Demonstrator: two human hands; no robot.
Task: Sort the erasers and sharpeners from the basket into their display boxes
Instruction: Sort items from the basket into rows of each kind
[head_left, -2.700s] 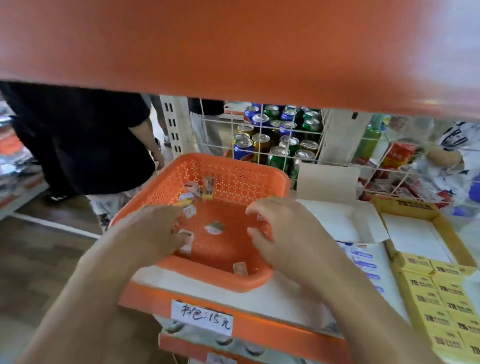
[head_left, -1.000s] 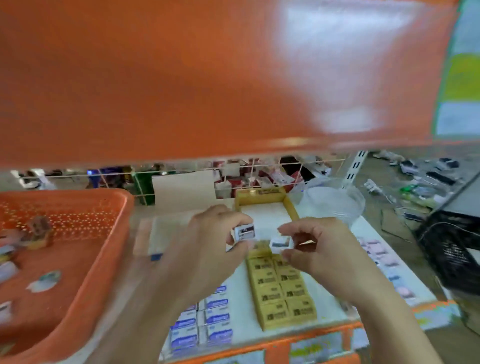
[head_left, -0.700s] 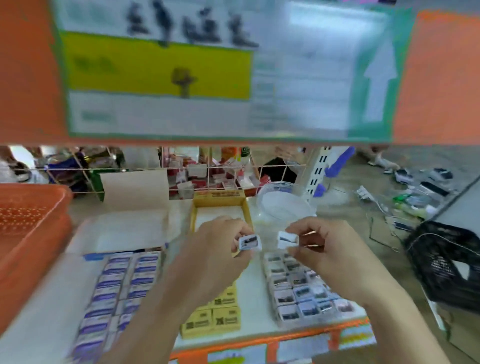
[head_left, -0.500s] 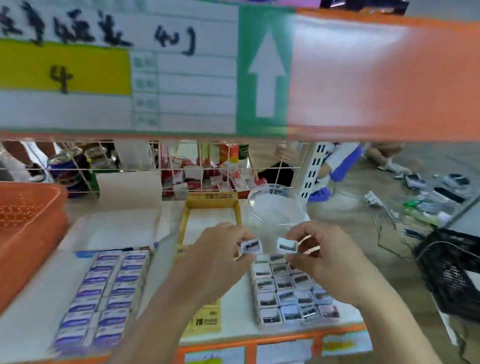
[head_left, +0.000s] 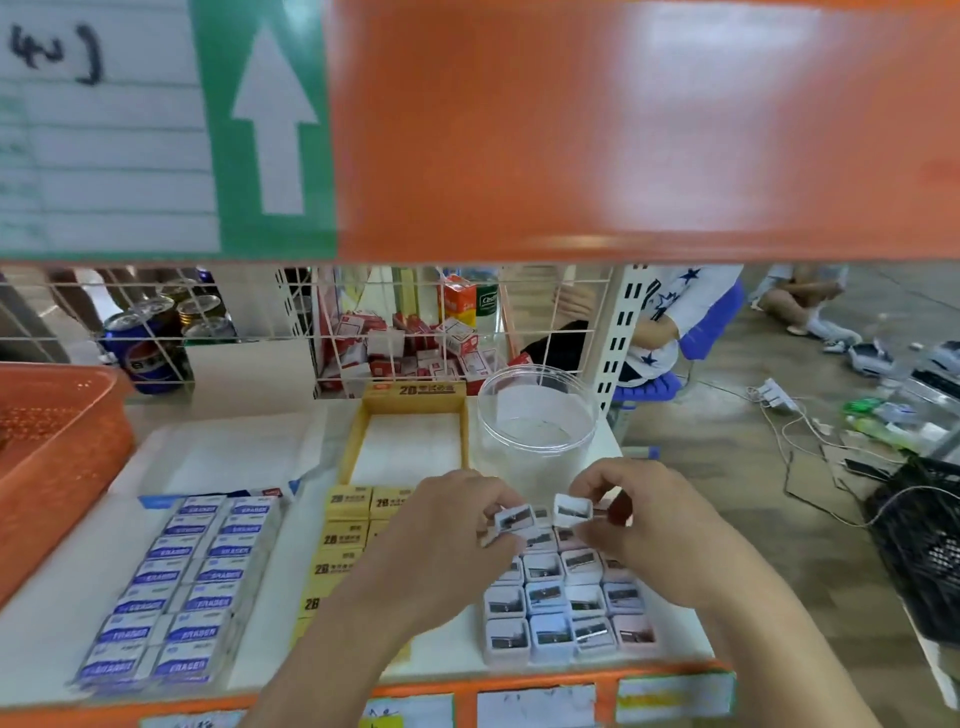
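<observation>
Grip tight on both sides: my left hand pinches a pale sharpener, my right hand pinches a second sharpener just beside it. I see both held just above the far end of the rows of sharpeners on the shelf. Orange basket sits well apart at left, blue erasers and yellow 2B erasers between.

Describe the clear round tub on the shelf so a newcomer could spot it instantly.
On the white shelf with the orange front edge, look to the back right corner. The clear tub stands there, right of the yellow 2B box and behind the grid of sharpeners. It is the only round, see-through container; its neighbours are rectangular boxes.
</observation>
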